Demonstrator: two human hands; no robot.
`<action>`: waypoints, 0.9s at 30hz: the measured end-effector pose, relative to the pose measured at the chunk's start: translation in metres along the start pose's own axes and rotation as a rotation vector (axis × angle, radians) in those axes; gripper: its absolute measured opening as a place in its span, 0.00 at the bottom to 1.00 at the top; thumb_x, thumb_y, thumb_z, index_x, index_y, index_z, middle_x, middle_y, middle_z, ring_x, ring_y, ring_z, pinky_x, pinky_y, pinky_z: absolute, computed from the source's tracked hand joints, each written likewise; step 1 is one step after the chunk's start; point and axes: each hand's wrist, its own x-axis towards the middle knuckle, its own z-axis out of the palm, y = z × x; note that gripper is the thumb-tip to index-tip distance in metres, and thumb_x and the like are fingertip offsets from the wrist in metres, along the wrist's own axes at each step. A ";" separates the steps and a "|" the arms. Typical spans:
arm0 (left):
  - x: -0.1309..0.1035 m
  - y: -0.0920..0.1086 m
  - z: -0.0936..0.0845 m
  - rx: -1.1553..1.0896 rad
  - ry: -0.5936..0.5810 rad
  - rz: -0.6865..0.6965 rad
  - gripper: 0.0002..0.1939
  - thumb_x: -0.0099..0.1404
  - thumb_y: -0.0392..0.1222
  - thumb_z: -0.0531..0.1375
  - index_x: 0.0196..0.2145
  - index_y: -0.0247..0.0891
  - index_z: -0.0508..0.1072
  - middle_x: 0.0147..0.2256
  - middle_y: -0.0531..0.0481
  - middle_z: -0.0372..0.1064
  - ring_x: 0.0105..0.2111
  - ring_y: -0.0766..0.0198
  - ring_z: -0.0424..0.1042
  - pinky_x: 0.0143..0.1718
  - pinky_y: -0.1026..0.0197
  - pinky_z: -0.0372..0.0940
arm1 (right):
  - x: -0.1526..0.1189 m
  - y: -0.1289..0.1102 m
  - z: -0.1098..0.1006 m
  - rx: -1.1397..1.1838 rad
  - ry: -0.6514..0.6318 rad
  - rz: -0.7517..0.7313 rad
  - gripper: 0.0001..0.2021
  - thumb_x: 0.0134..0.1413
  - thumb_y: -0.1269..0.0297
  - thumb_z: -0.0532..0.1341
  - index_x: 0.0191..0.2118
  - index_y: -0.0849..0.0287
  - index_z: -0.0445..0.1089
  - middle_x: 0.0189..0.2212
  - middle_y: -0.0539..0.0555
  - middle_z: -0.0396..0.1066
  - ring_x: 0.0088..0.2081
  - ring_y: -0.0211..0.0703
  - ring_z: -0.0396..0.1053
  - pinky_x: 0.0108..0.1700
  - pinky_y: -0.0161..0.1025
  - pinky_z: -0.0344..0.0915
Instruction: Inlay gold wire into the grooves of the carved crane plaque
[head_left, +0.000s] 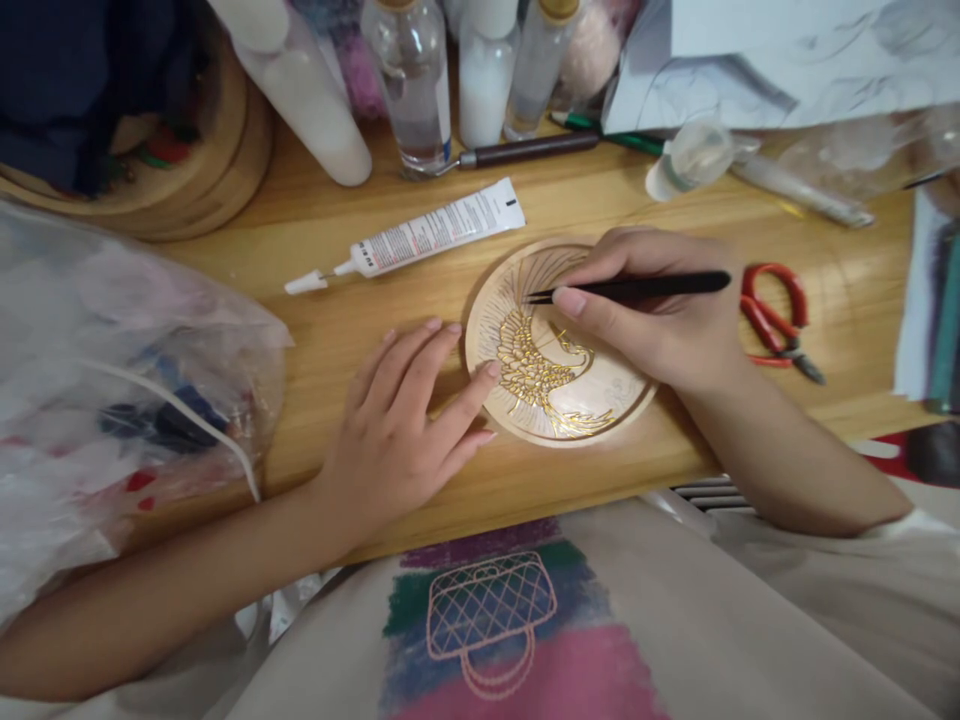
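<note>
Wooden table (855, 290), bottles (415, 95), white tube (439, 232), pliers (790, 346) near round plaque (609, 376)

Black tweezers (652, 287) in right fingers (619, 255)

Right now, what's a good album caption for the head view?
Right hand holds tweezers over a golden-bird disc; left hand touches its edge.

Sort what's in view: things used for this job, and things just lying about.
In use:
black tweezers, in the right hand
round wooden plate, touched by the left hand
perhaps the white tube, close by

Seemingly lying about:
plastic bag
papers
bottles
red-handled pliers
</note>
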 end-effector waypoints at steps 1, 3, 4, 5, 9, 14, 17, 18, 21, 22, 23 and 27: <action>0.000 0.000 0.000 -0.002 -0.008 -0.002 0.24 0.68 0.45 0.61 0.59 0.37 0.66 0.58 0.30 0.63 0.60 0.40 0.65 0.57 0.37 0.65 | 0.000 0.000 0.000 -0.002 0.003 0.012 0.03 0.51 0.65 0.71 0.30 0.54 0.77 0.29 0.50 0.79 0.32 0.40 0.75 0.37 0.39 0.74; 0.000 -0.001 0.000 -0.004 -0.005 -0.001 0.23 0.68 0.45 0.61 0.59 0.38 0.66 0.58 0.30 0.63 0.60 0.39 0.65 0.56 0.36 0.65 | -0.001 0.000 0.000 -0.008 0.011 0.021 0.04 0.50 0.63 0.71 0.30 0.54 0.77 0.28 0.50 0.78 0.31 0.40 0.75 0.35 0.40 0.73; 0.000 -0.001 0.001 -0.006 0.001 0.000 0.23 0.68 0.45 0.61 0.58 0.37 0.66 0.58 0.30 0.63 0.59 0.39 0.65 0.56 0.36 0.66 | -0.001 0.000 0.000 -0.014 0.015 0.021 0.04 0.50 0.62 0.71 0.30 0.54 0.77 0.28 0.50 0.78 0.30 0.40 0.74 0.35 0.39 0.73; 0.000 -0.001 0.001 -0.009 0.006 0.000 0.23 0.68 0.45 0.62 0.58 0.37 0.66 0.58 0.30 0.63 0.59 0.39 0.65 0.56 0.37 0.66 | -0.001 0.000 0.000 -0.021 0.016 0.020 0.04 0.50 0.62 0.72 0.29 0.54 0.77 0.27 0.50 0.78 0.29 0.39 0.74 0.34 0.39 0.73; -0.001 0.000 0.003 -0.006 0.009 -0.027 0.23 0.68 0.45 0.62 0.58 0.40 0.66 0.60 0.34 0.62 0.61 0.42 0.64 0.57 0.37 0.65 | -0.001 0.001 0.000 -0.036 0.010 0.016 0.04 0.50 0.63 0.72 0.29 0.54 0.77 0.27 0.49 0.78 0.29 0.38 0.73 0.33 0.38 0.72; -0.003 0.000 0.002 0.003 0.023 -0.018 0.25 0.67 0.45 0.63 0.60 0.40 0.66 0.61 0.33 0.62 0.61 0.40 0.63 0.58 0.37 0.63 | -0.001 0.001 0.000 -0.037 0.014 0.023 0.04 0.51 0.63 0.71 0.30 0.54 0.77 0.28 0.49 0.78 0.29 0.38 0.73 0.34 0.38 0.73; -0.002 0.000 0.001 0.010 0.035 -0.003 0.25 0.66 0.44 0.63 0.59 0.38 0.67 0.59 0.31 0.63 0.60 0.40 0.64 0.58 0.38 0.64 | 0.000 0.001 0.000 -0.026 -0.002 0.017 0.04 0.50 0.64 0.71 0.30 0.55 0.77 0.27 0.50 0.77 0.29 0.38 0.73 0.33 0.38 0.72; -0.002 -0.001 0.001 0.015 0.041 0.001 0.24 0.67 0.43 0.63 0.59 0.38 0.67 0.59 0.31 0.63 0.60 0.40 0.64 0.57 0.38 0.64 | 0.000 0.001 0.000 -0.023 -0.005 0.016 0.04 0.50 0.64 0.71 0.30 0.55 0.77 0.27 0.50 0.77 0.29 0.38 0.73 0.33 0.38 0.72; -0.002 -0.001 0.001 0.021 0.053 0.008 0.25 0.66 0.43 0.63 0.59 0.37 0.67 0.58 0.31 0.64 0.60 0.41 0.65 0.58 0.39 0.64 | 0.000 0.001 0.000 -0.028 0.001 0.027 0.04 0.51 0.64 0.71 0.29 0.54 0.77 0.27 0.50 0.77 0.29 0.39 0.73 0.34 0.40 0.72; -0.002 -0.001 0.001 0.020 0.054 0.004 0.25 0.66 0.43 0.63 0.59 0.36 0.67 0.58 0.31 0.64 0.60 0.41 0.65 0.58 0.40 0.64 | 0.000 0.000 0.000 -0.032 0.001 0.031 0.04 0.51 0.64 0.71 0.29 0.54 0.77 0.27 0.50 0.77 0.29 0.39 0.73 0.33 0.40 0.72; -0.002 0.000 0.001 0.018 0.054 -0.005 0.25 0.66 0.43 0.63 0.59 0.36 0.66 0.58 0.31 0.64 0.60 0.42 0.65 0.59 0.40 0.64 | 0.000 0.000 0.000 -0.033 0.000 0.031 0.04 0.50 0.64 0.71 0.29 0.54 0.77 0.27 0.50 0.77 0.29 0.39 0.72 0.33 0.40 0.71; -0.004 0.000 0.001 0.014 0.056 -0.032 0.26 0.67 0.44 0.62 0.60 0.38 0.65 0.59 0.34 0.65 0.60 0.43 0.65 0.60 0.39 0.63 | 0.000 0.000 -0.001 -0.025 -0.002 0.034 0.03 0.50 0.64 0.70 0.29 0.55 0.77 0.27 0.50 0.76 0.29 0.40 0.73 0.34 0.41 0.72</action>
